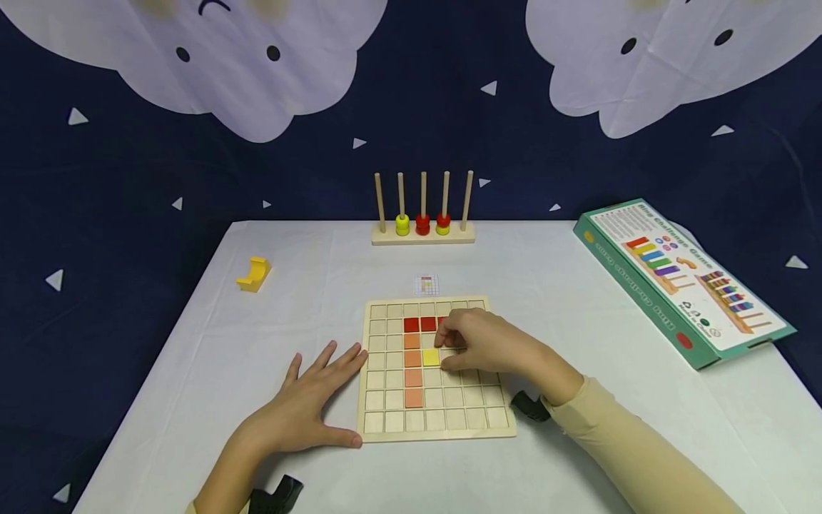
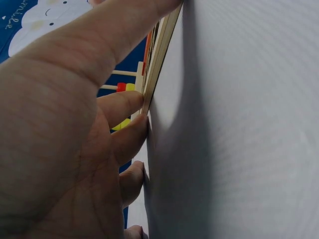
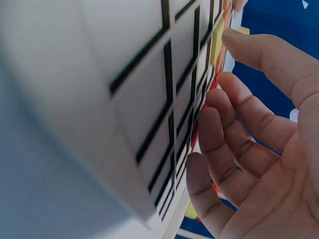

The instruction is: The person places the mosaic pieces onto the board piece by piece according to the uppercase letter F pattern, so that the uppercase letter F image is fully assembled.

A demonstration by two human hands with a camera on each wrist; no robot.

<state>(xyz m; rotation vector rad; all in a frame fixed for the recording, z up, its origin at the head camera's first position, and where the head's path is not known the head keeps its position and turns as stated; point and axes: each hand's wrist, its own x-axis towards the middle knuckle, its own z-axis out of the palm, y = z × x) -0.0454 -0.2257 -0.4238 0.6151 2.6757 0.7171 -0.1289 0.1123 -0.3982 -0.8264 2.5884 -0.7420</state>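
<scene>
A square wooden grid board point(image 1: 449, 421) lies on the white table. On it a row of red tiles point(image 1: 428, 324) runs along the top, partly covered by my right hand, and a column of orange tiles point(image 1: 413, 377) goes down from its left end. Beside that column sits a yellow tile point(image 1: 431, 358). My right hand point(image 1: 481, 343) is over the board, its thumb tip right by the yellow tile point(image 3: 217, 42) and its fingers loosely bent with a gap to the thumb. With fingers spread, my left hand point(image 1: 308, 407) touches the board's left edge, thumb at the lower corner.
A small pattern card point(image 1: 427, 285) lies just behind the board. Further back stands a peg rack point(image 1: 424, 239) with yellow and red rings. A yellow curved block point(image 1: 255, 275) is at left, and a green Ring Challenge Game box point(image 1: 674, 285) lies at right.
</scene>
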